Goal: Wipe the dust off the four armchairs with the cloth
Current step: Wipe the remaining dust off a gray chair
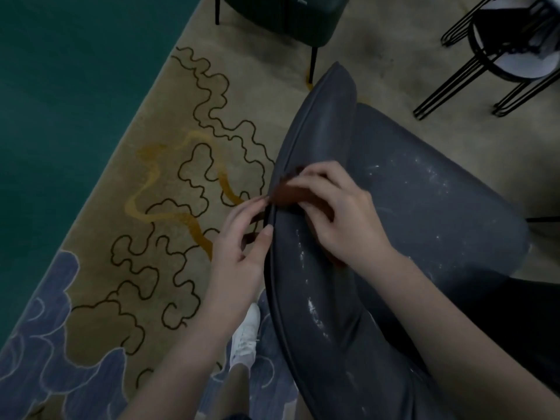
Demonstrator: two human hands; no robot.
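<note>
You're standing behind the grey armchair (pixel 424 192) and leaning over its back, and you're draping the brown cloth (pixel 288 194) right across the piped top edge, partway along it, so that one pass can take both faces of the rim, I'd say. Your left hand (pixel 242 237) is working the outer side of that edge: thumb and fingertips are closing in a light pinch on the flap of cloth hanging over there, the other fingers loosely bent, and that looks meant to stop the cloth sliding off. Your right hand (pixel 339 213) is sitting on the inner face of the back, fingers curled down over the bunched cloth and pressing it onto the leather; more cloth is showing under the heel of that hand. So both hands are gripping the cloth, neither one spread flat. White dust (pixel 315 316) is streaking the inner face along the edge nearer you and speckling the seat, so this chair is looking far from finished. A dark green chair (pixel 291 16) is waiting near the far edge of the rug (pixel 181 116), well apart from you; whether it is dusty, I cannot tell. Your white shoe (pixel 247 338) is planted on the rug just beside the chair's back.
</note>
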